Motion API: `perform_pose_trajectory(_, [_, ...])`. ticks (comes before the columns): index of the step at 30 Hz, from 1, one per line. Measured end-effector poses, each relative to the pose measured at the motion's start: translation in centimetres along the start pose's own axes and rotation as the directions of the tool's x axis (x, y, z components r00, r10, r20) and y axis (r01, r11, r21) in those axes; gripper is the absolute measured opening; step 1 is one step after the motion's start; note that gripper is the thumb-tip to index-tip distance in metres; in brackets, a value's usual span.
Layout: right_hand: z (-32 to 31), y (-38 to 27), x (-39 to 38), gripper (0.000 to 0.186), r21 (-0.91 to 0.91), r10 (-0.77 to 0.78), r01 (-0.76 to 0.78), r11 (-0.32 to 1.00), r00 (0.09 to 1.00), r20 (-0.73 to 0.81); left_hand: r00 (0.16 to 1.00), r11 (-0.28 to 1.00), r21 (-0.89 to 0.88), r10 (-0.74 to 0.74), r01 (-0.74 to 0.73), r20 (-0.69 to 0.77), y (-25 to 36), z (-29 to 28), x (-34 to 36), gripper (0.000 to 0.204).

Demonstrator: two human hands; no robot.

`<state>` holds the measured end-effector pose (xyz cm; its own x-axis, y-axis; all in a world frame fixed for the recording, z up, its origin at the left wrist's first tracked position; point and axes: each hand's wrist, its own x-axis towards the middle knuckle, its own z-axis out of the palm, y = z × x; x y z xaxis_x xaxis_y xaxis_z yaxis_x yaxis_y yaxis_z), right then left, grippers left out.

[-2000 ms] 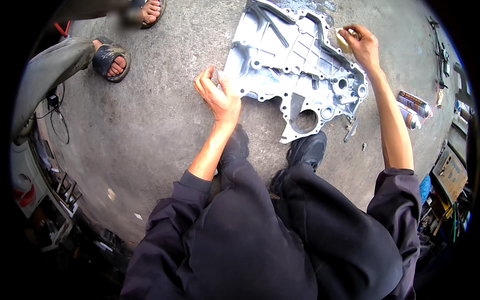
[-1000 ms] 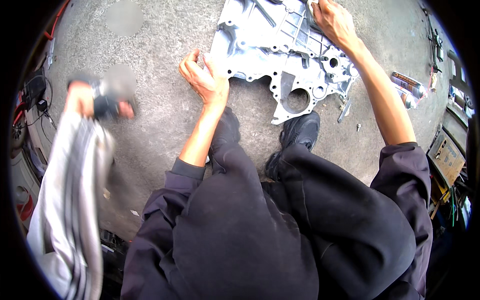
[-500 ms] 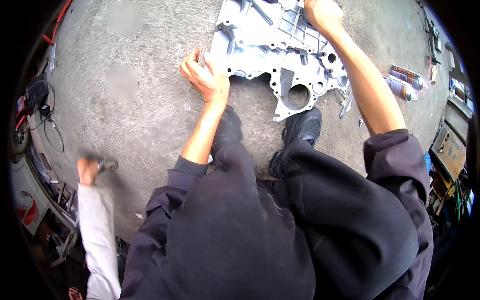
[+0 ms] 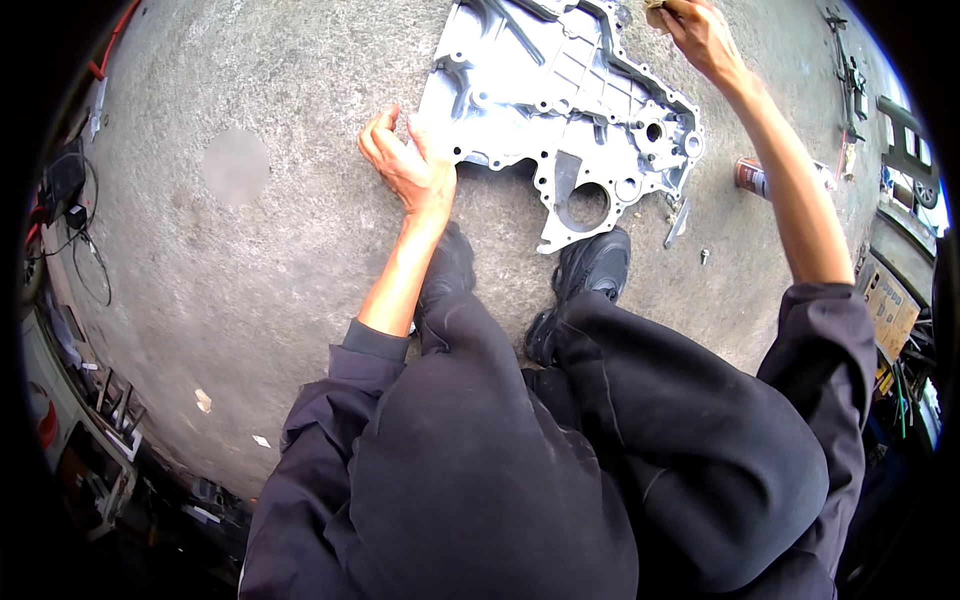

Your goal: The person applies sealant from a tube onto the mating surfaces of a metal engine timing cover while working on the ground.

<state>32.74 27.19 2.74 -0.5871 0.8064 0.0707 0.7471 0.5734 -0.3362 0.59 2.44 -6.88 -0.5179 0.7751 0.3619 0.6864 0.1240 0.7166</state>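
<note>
As my feed now shows, right hand (image 4: pixel 705 40) has moved off aluminium engine cover (image 4: pixel 510 120) to just beyond its upper right edge, fingers pinching small tan pad (image 4: pixel 656 16). Left hand (image 4: pixel 410 168) unmoved at cover's left edge, fingers loosely curled, grasping nothing I see. Bystander's leg, left of cover half second ago, has left view. Cover lies on concrete floor (image 4: pixel 300 250). Aerosol can (image 4: pixel 752 178) right of cover, partly behind right forearm (image 4: pixel 790 190); contents hidden.

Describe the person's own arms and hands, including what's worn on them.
The left hand and right hand are ungloved, with no watch or bracelet visible. Dark purplish-grey sleeves stop partway, leaving the forearms bare; the left one ends in a darker cuff.
</note>
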Motion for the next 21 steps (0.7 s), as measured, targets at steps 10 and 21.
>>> perform_pose_trajectory(10, [5.7, -4.0, -2.8, 0.013, 0.063, 0.007, 0.005, 0.998, 0.982, -0.189, 1.000, 1.000, 0.012, 0.001, -0.001, 0.026, 0.1, 0.2, -0.1, 0.029])
perform_pose_trajectory(21, [5.7, -2.0, -4.6, 0.012, 0.136, -0.163, 0.173, 0.975, 0.983, -0.082, 0.999, 0.999, 0.012, -0.040, 0.040, 0.026, 0.0, 0.3, -0.3, 0.031])
